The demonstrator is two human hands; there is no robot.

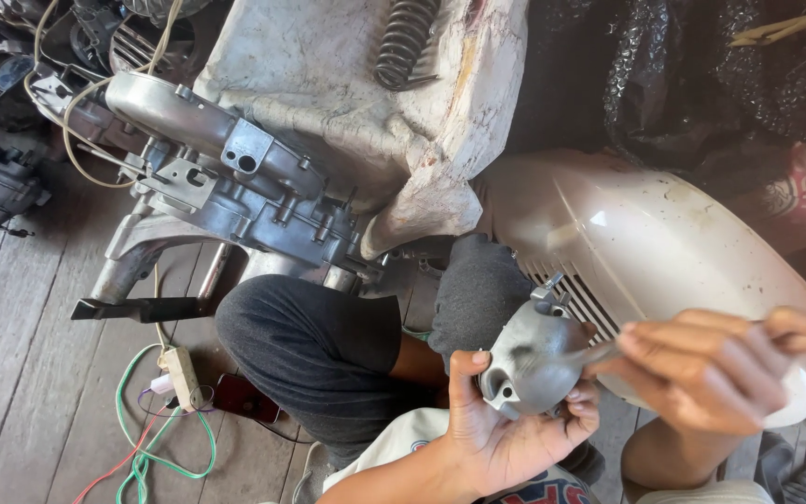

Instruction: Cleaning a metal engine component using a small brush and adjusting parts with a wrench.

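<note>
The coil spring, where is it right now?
In the head view, the dark coil spring lies at the top centre on the dirty white cover, above the grey engine casing and far from both hands.

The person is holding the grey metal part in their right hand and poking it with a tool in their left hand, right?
Not quite: the hands are swapped. The head view shows the left hand cupping the grey metal part, while the right hand holds the thin metal tool against it. The rest is right.
</note>
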